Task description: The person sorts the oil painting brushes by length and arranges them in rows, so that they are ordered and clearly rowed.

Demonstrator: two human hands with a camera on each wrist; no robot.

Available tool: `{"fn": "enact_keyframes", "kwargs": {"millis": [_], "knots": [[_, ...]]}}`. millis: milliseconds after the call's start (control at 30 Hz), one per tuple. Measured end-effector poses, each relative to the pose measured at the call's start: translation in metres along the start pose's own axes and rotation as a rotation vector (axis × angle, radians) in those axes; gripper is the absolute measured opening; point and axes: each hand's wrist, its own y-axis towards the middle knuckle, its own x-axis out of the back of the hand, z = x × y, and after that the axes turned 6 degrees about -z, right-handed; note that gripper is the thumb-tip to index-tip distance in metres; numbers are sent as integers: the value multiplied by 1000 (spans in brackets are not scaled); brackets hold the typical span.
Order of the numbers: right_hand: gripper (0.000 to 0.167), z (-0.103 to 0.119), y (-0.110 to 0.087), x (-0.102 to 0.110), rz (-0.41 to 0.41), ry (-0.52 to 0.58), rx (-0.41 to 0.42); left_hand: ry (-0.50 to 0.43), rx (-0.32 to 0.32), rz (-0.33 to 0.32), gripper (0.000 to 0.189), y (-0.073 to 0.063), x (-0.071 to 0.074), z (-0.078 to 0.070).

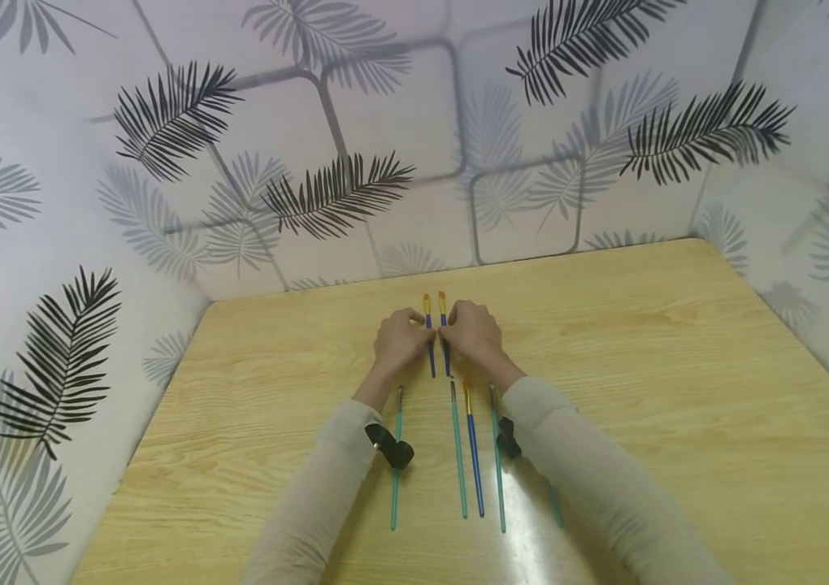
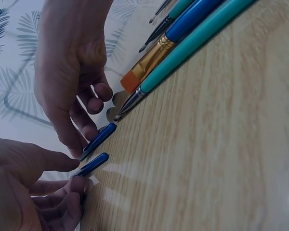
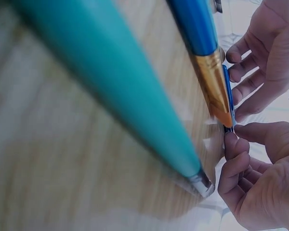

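Note:
Side by side near the middle of the table lie two blue paintbrushes with orange bristles, pointing away from me. My left hand (image 1: pixel 401 340) pinches the left blue paintbrush (image 1: pixel 432 361) between thumb and fingers. The right blue paintbrush (image 1: pixel 447 361) is pinched by my right hand (image 1: pixel 476 331). Both thumbs almost meet between the two handles. In the left wrist view, the blue handle ends stick out from the fingertips of the left hand (image 2: pixel 24 183) and right hand (image 2: pixel 67 72). The right wrist view has the right hand (image 3: pixel 265 183) below and the left hand (image 3: pixel 274 57) above.
Closer to me lies a row: a teal brush (image 1: pixel 396 487) under the left forearm, another teal brush (image 1: pixel 459 463), a blue brush (image 1: pixel 475 463) and a teal brush (image 1: pixel 498 479). One more teal brush (image 1: pixel 555 504) is partly hidden by the right sleeve. A leaf-patterned wall (image 1: pixel 414 219) borders the wooden table (image 1: pixel 239 390).

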Motion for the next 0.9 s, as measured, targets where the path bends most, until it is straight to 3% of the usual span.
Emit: {"fn": "enact_keyframes", "kwargs": {"millis": [300, 633, 900], "knots": [[31, -7, -2, 5, 14, 47, -1, -20, 11, 3, 39, -7, 6, 1], [36, -10, -4, 16, 81, 146, -11, -154, -55, 13, 41, -14, 19, 3], [37, -9, -11, 28, 107, 254, -3, -197, -104, 59, 42, -20, 28, 5]]}}
